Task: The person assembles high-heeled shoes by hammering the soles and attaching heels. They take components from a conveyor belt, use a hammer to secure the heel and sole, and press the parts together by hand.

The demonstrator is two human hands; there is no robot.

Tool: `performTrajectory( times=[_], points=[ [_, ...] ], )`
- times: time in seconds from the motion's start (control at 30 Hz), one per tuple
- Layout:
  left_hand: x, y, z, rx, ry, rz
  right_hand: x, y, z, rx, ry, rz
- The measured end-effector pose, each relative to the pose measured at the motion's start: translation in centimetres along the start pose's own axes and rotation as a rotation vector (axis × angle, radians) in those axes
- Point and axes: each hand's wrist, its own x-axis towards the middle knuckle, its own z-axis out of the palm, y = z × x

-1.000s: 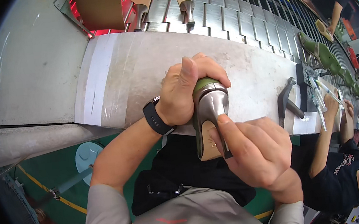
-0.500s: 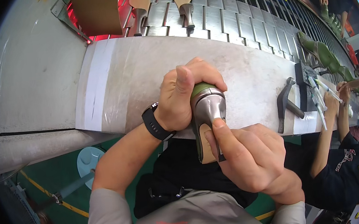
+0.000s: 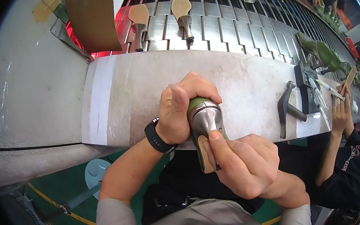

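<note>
A green high-heeled shoe [image 3: 195,103] is between my hands, upside down, with its heel end up and its tan sole [image 3: 204,147] turned toward me. My left hand [image 3: 180,110] wraps round its back from the left, thumb raised off it, a black-strapped watch on the wrist. The metallic silver heel [image 3: 207,117] narrows toward me. My right hand [image 3: 249,164] is closed on the heel's narrow part, thumb and forefinger pressed along it; the heel tip is mostly hidden. Right of my hands, a hammer [image 3: 285,108] lies on the pale worktop [image 3: 141,81].
Beyond the worktop runs a slatted metal conveyor [image 3: 232,28] bearing two upturned heeled shoes [image 3: 182,13] and several clear-and-yellow pieces. A brown board [image 3: 92,25] stands far left. Syringe-like tubes [image 3: 319,102] lie by a dark block. A co-worker [image 3: 347,156] at right holds a tan-soled piece.
The view has shifted, showing more of the conveyor. My hands keep the same hold on the shoe. At right, the co-worker's tan-soled piece has tilted more upright.
</note>
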Motion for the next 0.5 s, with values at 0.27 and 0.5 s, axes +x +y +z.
performTrajectory(
  times=[0.27, 0.5],
  points=[
    [0.6, 0.2, 0.0, 0.013, -0.034, -0.17, 0.9, 1.3, 0.5, -0.04, 0.014, 0.029],
    [3.5, -1.0, 0.7, -0.021, 0.003, -0.354, 2.6, 4.2, -0.3, 0.124, -0.035, 0.299]
  ],
)
